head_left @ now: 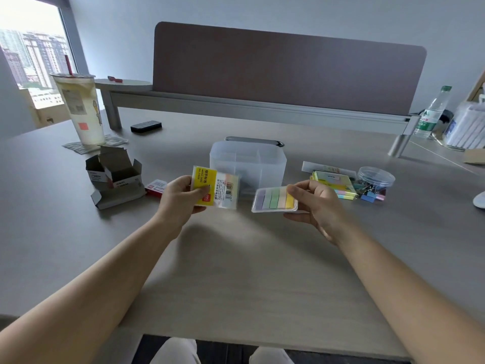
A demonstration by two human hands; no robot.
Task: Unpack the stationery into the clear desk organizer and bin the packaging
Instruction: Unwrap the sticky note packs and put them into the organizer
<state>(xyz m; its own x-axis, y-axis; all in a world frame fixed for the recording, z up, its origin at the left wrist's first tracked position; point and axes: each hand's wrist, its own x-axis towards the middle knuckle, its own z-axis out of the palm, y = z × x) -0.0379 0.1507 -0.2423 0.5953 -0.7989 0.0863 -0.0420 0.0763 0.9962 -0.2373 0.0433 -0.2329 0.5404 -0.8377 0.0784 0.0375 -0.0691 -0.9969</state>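
Observation:
My left hand [178,195] grips a yellow and clear index-tab wrapper [217,189] above the desk, just in front of the clear desk organizer [248,164]. My right hand [313,200] pinches a clear card of pastel index tabs [274,199] at its right end, held apart from the wrapper. The organizer stands at mid desk behind both hands; what it holds is hard to make out.
Opened grey cardboard boxes [115,177] and a small red box [156,187] lie at the left. Sticky notes [334,183], a round tub of binder clips [375,177] and loose clips [371,196] lie at the right. A tall drink cup [81,109], a black remote [146,126] and a water bottle [430,114] stand further back.

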